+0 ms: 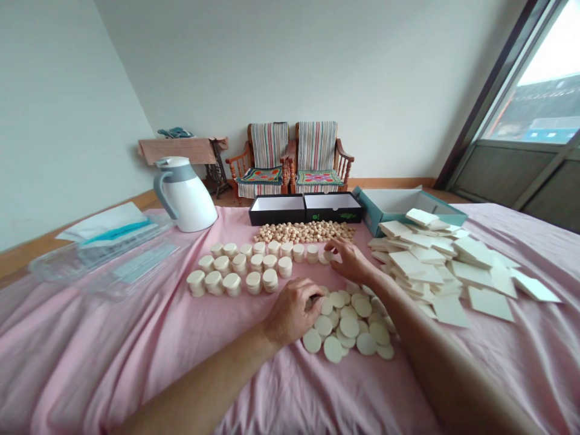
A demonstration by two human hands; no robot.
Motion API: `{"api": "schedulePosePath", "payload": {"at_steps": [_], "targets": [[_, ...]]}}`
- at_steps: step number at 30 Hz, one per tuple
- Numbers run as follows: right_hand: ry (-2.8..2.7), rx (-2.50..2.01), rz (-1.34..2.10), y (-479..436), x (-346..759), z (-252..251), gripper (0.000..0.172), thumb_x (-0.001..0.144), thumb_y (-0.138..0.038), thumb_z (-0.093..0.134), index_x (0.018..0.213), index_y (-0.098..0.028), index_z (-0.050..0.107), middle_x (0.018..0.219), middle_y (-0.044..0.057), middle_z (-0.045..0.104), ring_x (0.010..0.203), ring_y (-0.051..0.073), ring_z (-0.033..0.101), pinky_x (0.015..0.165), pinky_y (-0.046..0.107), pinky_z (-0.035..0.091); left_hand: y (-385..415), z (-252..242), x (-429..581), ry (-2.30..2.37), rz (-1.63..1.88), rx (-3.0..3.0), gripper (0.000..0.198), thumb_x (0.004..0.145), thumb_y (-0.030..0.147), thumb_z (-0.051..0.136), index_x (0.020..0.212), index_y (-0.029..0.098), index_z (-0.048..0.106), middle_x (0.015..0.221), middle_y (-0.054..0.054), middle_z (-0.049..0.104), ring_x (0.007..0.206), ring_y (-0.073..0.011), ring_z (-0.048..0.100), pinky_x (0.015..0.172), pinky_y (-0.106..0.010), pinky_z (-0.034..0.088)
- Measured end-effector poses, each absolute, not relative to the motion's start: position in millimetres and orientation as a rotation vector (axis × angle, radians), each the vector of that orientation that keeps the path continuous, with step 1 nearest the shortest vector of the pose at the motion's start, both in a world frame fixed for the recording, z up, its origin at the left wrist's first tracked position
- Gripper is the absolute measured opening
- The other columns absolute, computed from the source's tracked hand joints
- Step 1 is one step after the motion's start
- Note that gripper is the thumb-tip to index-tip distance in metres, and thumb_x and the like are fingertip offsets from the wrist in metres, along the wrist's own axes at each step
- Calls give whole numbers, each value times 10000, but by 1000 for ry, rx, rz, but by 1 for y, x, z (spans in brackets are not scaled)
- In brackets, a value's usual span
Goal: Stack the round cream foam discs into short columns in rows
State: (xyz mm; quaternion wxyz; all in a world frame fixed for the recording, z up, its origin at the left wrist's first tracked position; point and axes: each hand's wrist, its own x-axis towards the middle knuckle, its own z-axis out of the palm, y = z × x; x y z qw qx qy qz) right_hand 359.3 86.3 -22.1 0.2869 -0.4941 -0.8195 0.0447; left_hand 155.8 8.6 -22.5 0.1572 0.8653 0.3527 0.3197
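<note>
Loose cream wooden discs (351, 329) lie in a pile on the pink cloth (136, 356). My left hand (292, 314) rests at the pile's left edge, fingers curled over discs. My right hand (347, 258) reaches farther out and pinches a disc at the right end of the stacked discs (247, 266), which stand in short rows. Behind them lies a heap of small wooden beads (306, 231).
Cream square tiles (448, 266) are spread on the right beside a teal box (392, 208). Two black trays (306, 208) stand behind the beads. A white jug (185, 193) and clear plastic lids (104, 254) sit on the left. Two chairs (290, 157) stand by the wall.
</note>
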Motion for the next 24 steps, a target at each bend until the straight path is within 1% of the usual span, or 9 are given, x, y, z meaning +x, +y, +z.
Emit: {"api": "schedulePosePath", "payload": {"at_steps": [3, 7, 12, 15, 17, 21, 22, 24], "targets": [[-2228, -1321, 163, 96, 354, -31, 297, 664, -44, 473, 914, -155, 587, 925, 75, 645, 882, 168, 550, 792, 263, 400, 9, -23, 155, 1017, 912, 2479, 107, 829, 172, 535, 847, 174, 641, 858, -46, 663, 862, -179, 588, 808, -312, 461], [-2263, -1358, 201, 99, 351, -33, 282, 668, -51, 471, 898, -153, 599, 906, 68, 658, 800, 144, 559, 735, 236, 398, 9, -22, 155, 1005, 909, 2473, 114, 832, 176, 532, 862, 179, 642, 858, -43, 662, 865, -178, 587, 811, -313, 459], [-2179, -1479, 85, 95, 349, -32, 193, 678, -150, 509, 861, -163, 571, 809, 52, 637, 692, 137, 529, 641, 228, 379, 8, -22, 154, 993, 917, 2466, 117, 821, 163, 544, 874, 180, 647, 854, -40, 661, 864, -174, 587, 805, -304, 464], [-2094, -1552, -4, 94, 347, -35, 157, 689, -182, 519, 841, -165, 558, 814, 64, 621, 729, 152, 530, 652, 237, 379, 9, -22, 154, 990, 901, 2468, 113, 829, 172, 539, 874, 181, 642, 861, -41, 659, 864, -176, 588, 806, -306, 465], [-2098, -1593, 0, 92, 347, -34, 162, 690, -184, 536, 847, -157, 562, 830, 75, 620, 753, 160, 537, 666, 241, 384, 10, -22, 154, 992, 891, 2469, 110, 834, 177, 532, 862, 181, 638, 858, -42, 657, 859, -177, 589, 802, -307, 465], [-2135, -1635, 108, 83, 354, -19, 161, 718, -215, 567, 863, -148, 590, 856, 80, 631, 763, 162, 556, 680, 249, 396, 8, -18, 154, 984, 905, 2441, 95, 819, 191, 555, 879, 181, 628, 879, -42, 652, 880, -179, 584, 818, -312, 456], [-2170, -1626, 173, 79, 357, -12, 141, 731, -223, 567, 847, -150, 599, 836, 71, 634, 753, 160, 561, 676, 250, 400, 7, -16, 154, 983, 914, 2435, 103, 803, 205, 583, 893, 180, 625, 894, -43, 647, 894, -183, 579, 827, -317, 451], [-2329, -1557, 426, 69, 363, 3, 104, 722, -206, 584, 806, -157, 617, 782, 45, 638, 711, 147, 569, 653, 241, 411, 4, -13, 153, 976, 916, 2442, 173, 752, 229, 645, 916, 180, 621, 914, -45, 635, 917, -194, 567, 842, -331, 441]]}}
